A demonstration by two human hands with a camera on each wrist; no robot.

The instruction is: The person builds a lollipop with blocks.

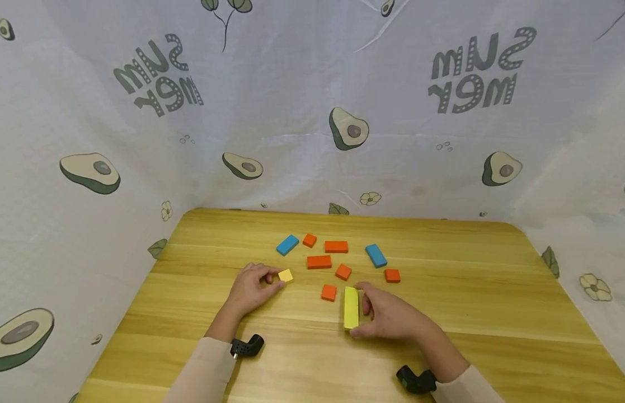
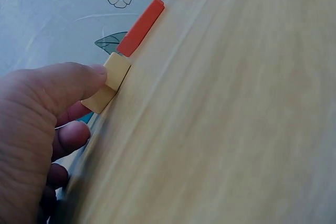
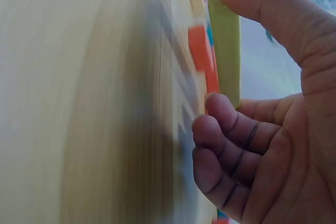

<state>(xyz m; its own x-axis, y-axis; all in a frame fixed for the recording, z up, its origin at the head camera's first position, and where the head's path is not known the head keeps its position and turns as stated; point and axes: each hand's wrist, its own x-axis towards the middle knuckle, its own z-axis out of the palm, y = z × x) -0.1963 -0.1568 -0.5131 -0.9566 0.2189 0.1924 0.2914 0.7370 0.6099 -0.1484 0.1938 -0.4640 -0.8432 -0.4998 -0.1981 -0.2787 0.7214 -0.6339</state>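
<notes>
My left hand (image 1: 253, 288) pinches a small pale yellow block (image 1: 285, 276) between thumb and fingers, at the left of the scattered blocks. In the left wrist view the thumb lies against this yellow block (image 2: 107, 83), low at the tabletop. A longer, brighter yellow block (image 1: 351, 308) is in my right hand (image 1: 393, 314), its ends between thumb and index finger. The right wrist view has the long block (image 3: 226, 48) slightly off the wood, the other fingers curled beneath it. An orange-red square block (image 1: 329, 292) lies just left of the long block.
Behind the hands lie orange-red oblong blocks (image 1: 319, 262), small orange-red squares (image 1: 343, 272), a left blue block (image 1: 287, 245) and a right blue block (image 1: 376, 256). The wooden table (image 1: 216, 235) meets a hanging printed sheet (image 1: 292, 129) at its back and sides.
</notes>
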